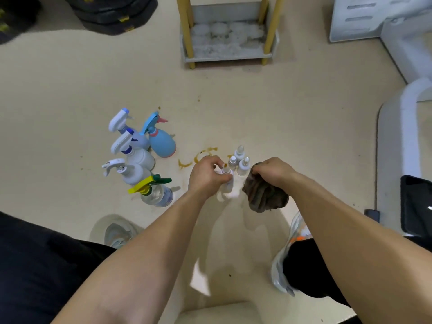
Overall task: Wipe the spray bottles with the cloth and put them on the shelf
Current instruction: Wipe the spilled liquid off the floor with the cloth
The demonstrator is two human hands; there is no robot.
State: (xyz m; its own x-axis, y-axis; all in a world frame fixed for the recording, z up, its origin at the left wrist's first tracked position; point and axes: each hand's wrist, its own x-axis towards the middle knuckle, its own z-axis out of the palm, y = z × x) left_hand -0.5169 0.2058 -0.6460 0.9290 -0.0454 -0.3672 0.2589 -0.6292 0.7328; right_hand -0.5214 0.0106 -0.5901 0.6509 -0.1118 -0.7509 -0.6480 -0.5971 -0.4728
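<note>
My left hand grips a small white spray bottle near the middle of the floor. My right hand holds a bunched brown cloth just right of that bottle. Three more small clear bottles stand close together right behind my hands. To the left stands a cluster of larger trigger spray bottles: a blue one, white ones and a clear one with a yellow and green trigger. The shelf, with yellow legs and a dusty grey bottom tray, stands farther ahead.
Brown stains mark the beige floor beside the small bottles. Stacked dark cases sit at the far left, white furniture at the far right. My shoes and dark trouser legs are at the bottom.
</note>
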